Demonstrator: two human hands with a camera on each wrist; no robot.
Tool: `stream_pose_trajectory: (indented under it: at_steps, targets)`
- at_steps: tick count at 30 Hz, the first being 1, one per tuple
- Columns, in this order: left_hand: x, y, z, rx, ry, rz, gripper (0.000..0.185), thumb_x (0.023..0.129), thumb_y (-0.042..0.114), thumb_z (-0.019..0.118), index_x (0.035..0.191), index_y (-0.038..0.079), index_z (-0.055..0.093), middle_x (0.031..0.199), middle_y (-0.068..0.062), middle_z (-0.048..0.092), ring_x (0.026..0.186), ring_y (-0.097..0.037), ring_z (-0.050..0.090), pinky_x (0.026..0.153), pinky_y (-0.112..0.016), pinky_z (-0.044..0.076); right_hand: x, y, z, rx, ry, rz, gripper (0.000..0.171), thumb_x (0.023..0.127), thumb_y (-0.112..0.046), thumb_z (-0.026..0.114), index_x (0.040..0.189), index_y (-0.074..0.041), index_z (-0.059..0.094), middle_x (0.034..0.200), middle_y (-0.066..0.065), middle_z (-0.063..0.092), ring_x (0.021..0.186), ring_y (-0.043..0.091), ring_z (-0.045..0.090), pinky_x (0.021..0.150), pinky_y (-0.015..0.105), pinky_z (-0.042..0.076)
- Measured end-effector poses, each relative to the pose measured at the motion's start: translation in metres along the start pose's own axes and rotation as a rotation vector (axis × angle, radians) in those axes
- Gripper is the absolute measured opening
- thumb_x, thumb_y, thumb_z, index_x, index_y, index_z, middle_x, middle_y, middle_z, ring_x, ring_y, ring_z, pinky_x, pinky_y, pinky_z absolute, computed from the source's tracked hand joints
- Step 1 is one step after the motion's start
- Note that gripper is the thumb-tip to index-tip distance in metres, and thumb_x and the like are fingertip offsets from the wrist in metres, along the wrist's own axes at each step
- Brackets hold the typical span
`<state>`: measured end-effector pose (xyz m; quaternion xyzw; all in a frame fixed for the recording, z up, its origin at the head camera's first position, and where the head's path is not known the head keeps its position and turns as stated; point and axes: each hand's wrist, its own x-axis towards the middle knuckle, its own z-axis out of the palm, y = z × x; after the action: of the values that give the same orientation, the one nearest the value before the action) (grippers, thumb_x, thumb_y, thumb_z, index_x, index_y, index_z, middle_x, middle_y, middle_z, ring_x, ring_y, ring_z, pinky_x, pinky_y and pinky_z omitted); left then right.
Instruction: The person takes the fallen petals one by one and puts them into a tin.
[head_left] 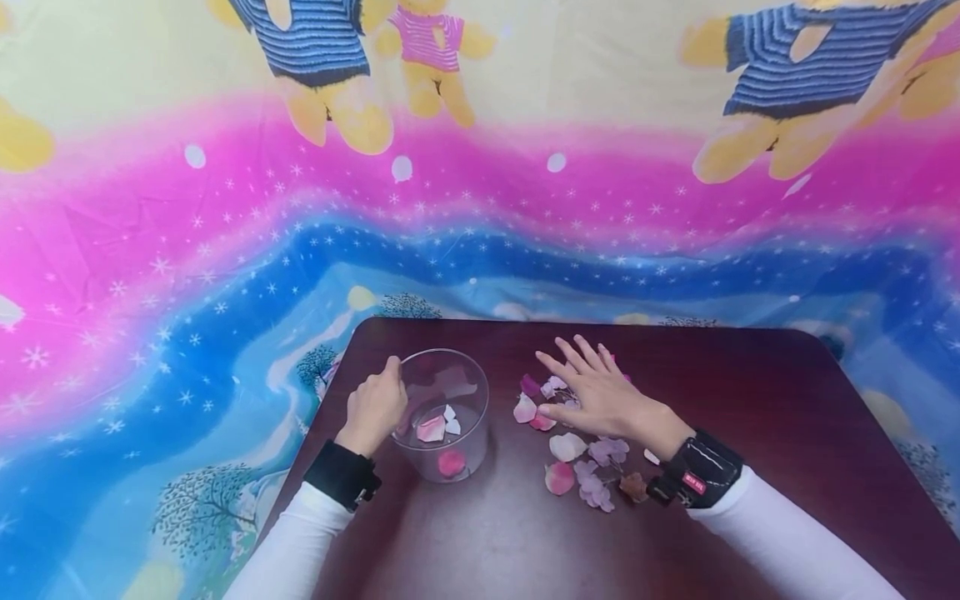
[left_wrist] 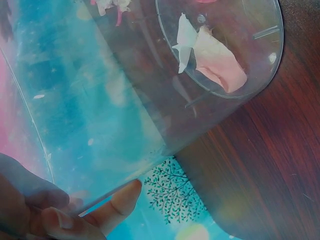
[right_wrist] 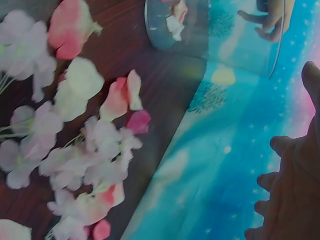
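My left hand (head_left: 377, 403) grips the rim of a clear plastic container (head_left: 480, 417) on the left of the table. In the left wrist view, the thumb and fingers pinch its wall (left_wrist: 125, 100). Inside lie a pale pink petal (head_left: 431, 429), white scraps (head_left: 452, 419) and a deeper pink petal (head_left: 452, 463). The right hand (head_left: 607, 398) hovers with spread fingers over a scatter of petals and holds nothing. Beneath and beside it are a white petal (head_left: 567, 447), a pink-and-white petal (head_left: 558, 478), lilac blossoms (head_left: 595, 483) and a magenta petal (head_left: 529, 384). Some petals are hidden under the hand.
The dark wooden table (head_left: 487, 550) has rounded far corners. Behind it hangs a printed cloth (head_left: 480, 183) with bears and snowflakes. A brown dried petal (head_left: 633, 487) lies near the right wrist, which wears a black strap (head_left: 705, 469).
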<state>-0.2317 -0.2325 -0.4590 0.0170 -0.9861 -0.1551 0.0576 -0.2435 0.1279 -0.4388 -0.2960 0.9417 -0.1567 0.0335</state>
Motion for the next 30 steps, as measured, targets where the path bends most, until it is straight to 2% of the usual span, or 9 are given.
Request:
stream_pose_trajectory:
  at_steps: [15, 19, 23, 30]
  targets:
    - [0.001, -0.001, 0.001, -0.007, 0.006, 0.000, 0.015, 0.103, 0.016, 0.044, 0.111, 0.007, 0.052, 0.064, -0.012, 0.052, 0.055, -0.031, 0.057, 0.049, -0.042, 0.044, -0.027, 0.052, 0.008, 0.015, -0.011, 0.132, 0.081, 0.095, -0.064, 0.053, 0.161, -0.027, 0.024, 0.169, 0.018, 0.018, 0.156, 0.048, 0.006, 0.120, 0.069, 0.011]
    - [0.001, -0.001, 0.001, -0.004, 0.019, 0.005, 0.014, 0.103, 0.016, 0.044, 0.110, 0.007, 0.052, 0.065, -0.013, 0.054, 0.058, -0.034, 0.060, 0.049, -0.044, 0.045, -0.032, 0.065, 0.010, 0.008, 0.012, 0.145, 0.082, 0.094, -0.064, 0.054, 0.161, -0.024, 0.027, 0.168, 0.020, 0.019, 0.154, 0.050, 0.011, 0.120, 0.068, 0.013]
    - [0.001, 0.000, 0.001, -0.007, 0.013, 0.003, 0.015, 0.103, 0.016, 0.045, 0.112, 0.007, 0.052, 0.064, -0.012, 0.053, 0.056, -0.031, 0.058, 0.049, -0.043, 0.045, -0.037, 0.078, 0.011, 0.001, 0.052, 0.136, 0.081, 0.094, -0.062, 0.056, 0.159, -0.020, 0.031, 0.166, 0.024, 0.023, 0.152, 0.053, 0.016, 0.120, 0.065, 0.016]
    - [0.001, -0.001, 0.001, -0.011, -0.005, -0.004, 0.016, 0.103, 0.016, 0.046, 0.114, 0.007, 0.052, 0.063, -0.010, 0.051, 0.055, -0.028, 0.056, 0.051, -0.042, 0.046, -0.049, 0.098, 0.012, 0.001, 0.042, 0.187, 0.080, 0.096, -0.059, 0.056, 0.158, -0.015, 0.033, 0.165, 0.027, 0.023, 0.150, 0.057, 0.017, 0.118, 0.068, 0.017]
